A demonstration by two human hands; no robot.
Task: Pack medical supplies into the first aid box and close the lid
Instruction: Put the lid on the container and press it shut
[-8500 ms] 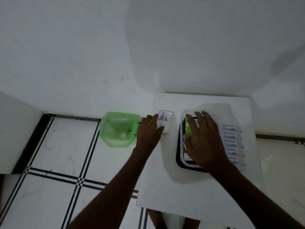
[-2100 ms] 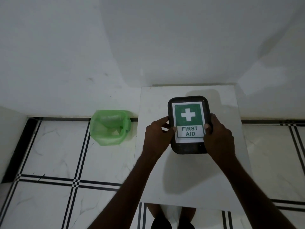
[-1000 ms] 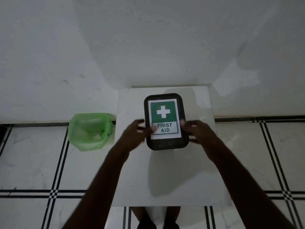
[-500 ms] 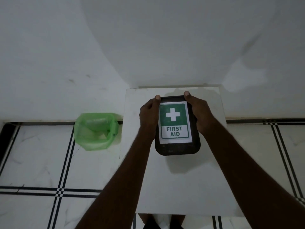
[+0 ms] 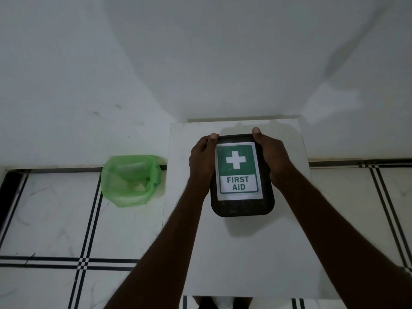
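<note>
Head-camera view, read from left to right. A bin lined with a translucent green plastic bag (image 5: 131,179) is standing on the white tiled floor (image 5: 51,219), which is crossed by thin black lines, just beside the left edge of a small white table (image 5: 243,253) that is sitting against a white wall (image 5: 200,52). On the far half of the table, the first aid box (image 5: 242,175) is lying flat with its dark lid (image 5: 243,206) closed on top; a label (image 5: 237,170) on the lid is showing a white cross on green above the words "FIRST AID". The left hand (image 5: 201,161) is wrapping the left side of the box near its far corner, with the thumb tip lying on the lid's far left corner and the remaining fingers curled down the side, out of sight. The right hand (image 5: 273,155) is mirroring this on the right side, its thumb tip resting at the far right corner and its palm pressing against the lid's edge. Both forearms are reaching in from the lower edge of the view, 1 on each side of the box. The near end of the lid is lying uncovered between the 2 arms. The box's contents are hidden under the lid.
</note>
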